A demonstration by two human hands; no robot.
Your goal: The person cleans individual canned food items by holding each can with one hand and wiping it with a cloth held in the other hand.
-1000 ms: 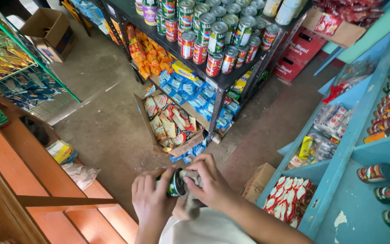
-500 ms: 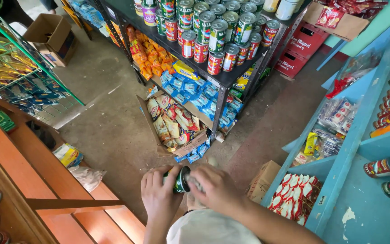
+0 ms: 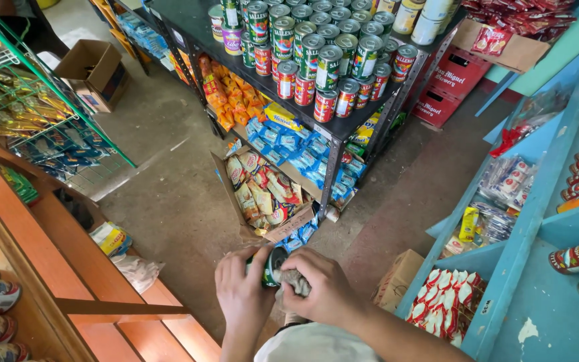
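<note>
Two hands at lower centre: left hand (image 3: 241, 285) grips a green can (image 3: 275, 266), right hand (image 3: 326, 288) presses a grey cloth (image 3: 296, 281) against it. Likely rigid, weighty, slick; best held around its sides. Stacked cans (image 3: 316, 53) fill the black shelf (image 3: 343, 127) at upper centre.

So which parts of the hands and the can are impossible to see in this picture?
- Head view: most of the can is covered by both hands; only its top and a green strip show.
- The grey cloth is mostly under the right hand.
- The left hand hides its own fingertips behind the can.
- Both forearms are cut off by the bottom edge.
</note>
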